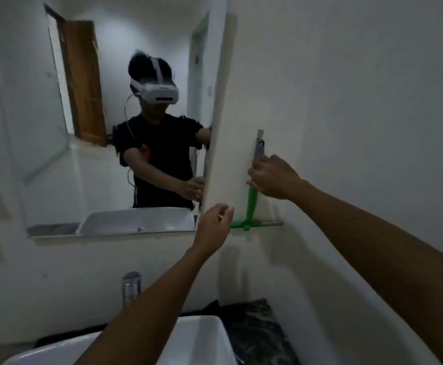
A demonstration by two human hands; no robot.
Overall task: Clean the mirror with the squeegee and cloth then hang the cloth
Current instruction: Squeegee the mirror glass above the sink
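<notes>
both hands raised at the mirror's right edge, squeegee gripped by its handle

the mirror [125, 127] is mounted on the wall above a white sink [202, 335], and a person wearing a white headset is reflected in it. the squeegee [250, 204] is seen just right of the mirror's right edge, standing upright against the pale wall with its green handle vertical and its green-and-grey blade bar lying flat on a narrow ledge [273, 224] at the bottom; a grey strip continues upward above the handle. the right hand [273, 177] is closed around the handle near the join of green and grey, fingers curled about it. the left hand [212, 227] is held lower, beside the mirror's bottom right corner and touching the left end of the blade bar; its fingers are bent loosely, and whether anything is pinched cannot be told. a chrome tap [131, 288] is seen below the mirror, and dark marbled counter [254, 330] lies beside the sink. no cloth can be made out.
</notes>
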